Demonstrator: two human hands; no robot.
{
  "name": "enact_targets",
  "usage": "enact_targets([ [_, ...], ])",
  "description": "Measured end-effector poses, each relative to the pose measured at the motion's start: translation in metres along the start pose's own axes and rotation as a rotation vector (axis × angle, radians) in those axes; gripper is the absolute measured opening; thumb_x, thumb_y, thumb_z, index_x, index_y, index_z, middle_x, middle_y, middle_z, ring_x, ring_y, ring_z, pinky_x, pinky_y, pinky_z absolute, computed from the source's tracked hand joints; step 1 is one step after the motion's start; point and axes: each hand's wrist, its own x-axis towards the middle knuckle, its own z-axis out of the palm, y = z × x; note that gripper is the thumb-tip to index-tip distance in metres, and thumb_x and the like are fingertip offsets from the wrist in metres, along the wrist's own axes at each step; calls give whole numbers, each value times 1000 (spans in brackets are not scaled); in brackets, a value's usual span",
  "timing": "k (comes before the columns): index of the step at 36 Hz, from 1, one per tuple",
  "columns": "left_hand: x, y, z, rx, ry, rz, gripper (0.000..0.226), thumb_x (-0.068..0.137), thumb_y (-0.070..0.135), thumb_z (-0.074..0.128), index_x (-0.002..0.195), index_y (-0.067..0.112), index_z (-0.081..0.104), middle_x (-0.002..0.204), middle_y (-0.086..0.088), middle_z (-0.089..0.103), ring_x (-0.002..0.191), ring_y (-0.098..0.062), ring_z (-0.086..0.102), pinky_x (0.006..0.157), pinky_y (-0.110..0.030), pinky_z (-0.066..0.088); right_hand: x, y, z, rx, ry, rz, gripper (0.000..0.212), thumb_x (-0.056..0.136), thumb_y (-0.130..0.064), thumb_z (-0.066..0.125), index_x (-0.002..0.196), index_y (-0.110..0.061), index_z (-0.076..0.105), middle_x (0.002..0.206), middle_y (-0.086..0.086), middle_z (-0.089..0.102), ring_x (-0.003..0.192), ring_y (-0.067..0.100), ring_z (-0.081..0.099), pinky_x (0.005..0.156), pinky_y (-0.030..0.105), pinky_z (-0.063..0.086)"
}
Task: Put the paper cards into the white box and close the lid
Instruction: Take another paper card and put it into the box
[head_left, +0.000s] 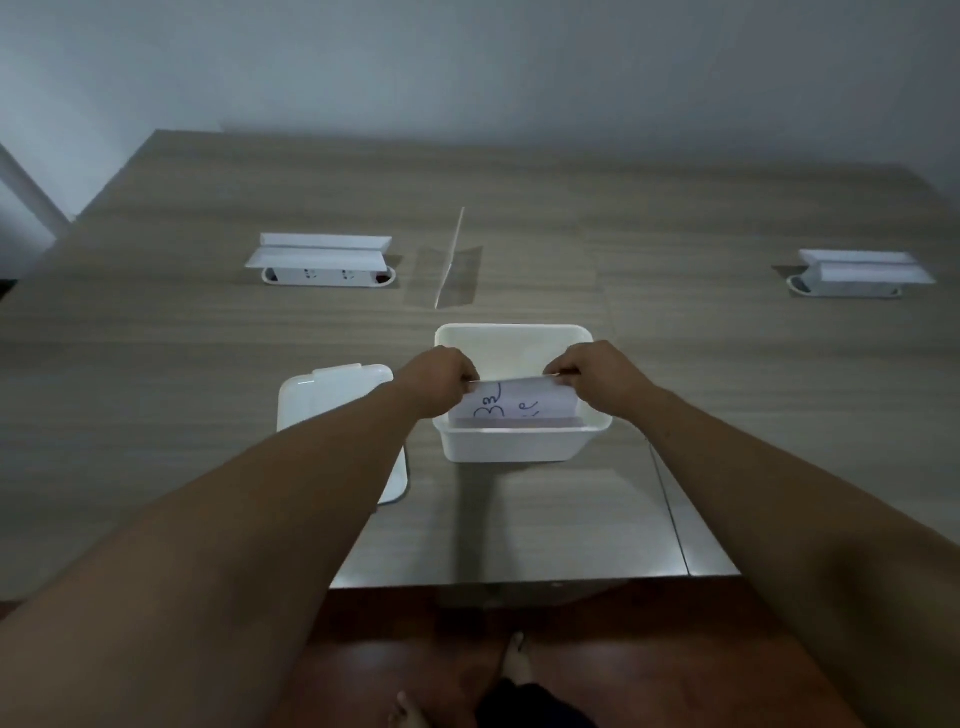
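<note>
An open white box (511, 444) stands on the wooden table in front of me. Both hands hold a stack of paper cards (519, 402) upright inside the box, blue handwriting facing me. My left hand (441, 376) pinches the cards' top left corner and my right hand (592, 371) pinches the top right corner. The cards' lower edge is hidden behind the box's near wall. The white lid (332, 395) lies flat on the table left of the box, partly covered by my left forearm.
Two open white socket flaps sit in the table: one at the far left (322, 257), one at the far right (857, 273). A clear acrylic stand (452, 265) rises behind the box. The table's near edge (519, 582) lies close to me, with reddish floor below.
</note>
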Motion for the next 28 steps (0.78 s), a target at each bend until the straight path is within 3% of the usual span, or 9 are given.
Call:
enact_targets([
  [3,-1,-3,7,55,-60,1,20,92,17,58,103,15,75,107,-3,75,102,-25,65,88,-33,50,-2,5,8,-12,-56,-8,21,88,-9,62,106,-12,73,111,3,71,102,19,64,84,22,43],
  [8,3,2,7,137,-120,5,25,86,14,60,103,19,76,110,3,75,105,-19,65,94,-33,52,-5,17,16,-14,-157,5,23,84,-8,61,102,-15,75,107,2,72,98,18,66,89,34,53],
  [12,7,9,8,146,-171,4,28,81,13,59,100,20,79,107,6,76,103,-14,67,87,-25,51,-5,23,14,30,-248,-5,22,80,-10,62,96,-14,77,102,-1,76,94,11,67,89,27,54],
  [15,16,11,7,120,-180,-30,25,81,15,60,97,18,79,99,4,79,96,-11,69,90,-28,54,3,26,9,51,-288,-10,18,80,-17,63,90,-13,78,98,-4,77,92,7,66,88,26,53],
  [17,22,12,3,86,-143,-40,22,82,18,60,93,16,79,93,2,79,89,-11,70,88,-30,55,12,26,3,56,-268,-14,18,81,-22,62,87,-15,78,93,-7,76,86,6,64,88,28,53],
  [21,29,17,-13,76,54,-36,26,90,25,55,95,12,78,97,-4,78,94,-20,68,80,-25,48,30,23,-11,84,-188,-34,20,85,-24,58,88,-16,76,91,-7,74,84,7,63,83,25,51],
  [28,45,8,-61,32,203,-104,29,92,28,52,100,13,76,103,-6,76,95,-23,69,88,-34,54,73,5,-35,134,-74,-49,22,90,-19,56,95,-9,75,93,0,73,83,9,61,77,24,47],
])
